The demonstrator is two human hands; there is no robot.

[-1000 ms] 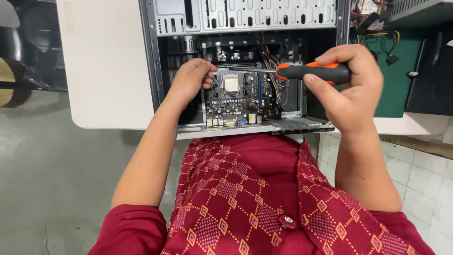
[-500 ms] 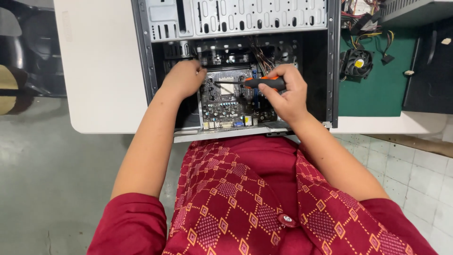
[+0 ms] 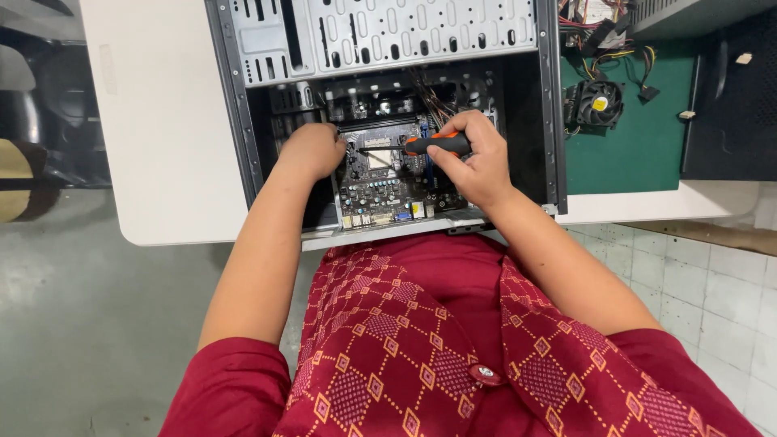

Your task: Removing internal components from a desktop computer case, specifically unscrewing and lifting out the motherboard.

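Both hands, right hand (image 3: pixel 477 162) seemingly gripping screwdriver (image 3: pixel 421 145), over motherboard (image 3: pixel 380 182).

I count two hands in my view, a left hand (image 3: pixel 312 150) and a right hand (image 3: pixel 477 162). One screwdriver (image 3: pixel 421 145) with an orange and black handle. One open computer case (image 3: pixel 388 48), and one circuit board (image 3: pixel 380 182) inside it. One white table (image 3: pixel 162 121). One green mat (image 3: pixel 639 146), one loose fan (image 3: pixel 600 103) on it. One bundle of cables (image 3: pixel 595 20).
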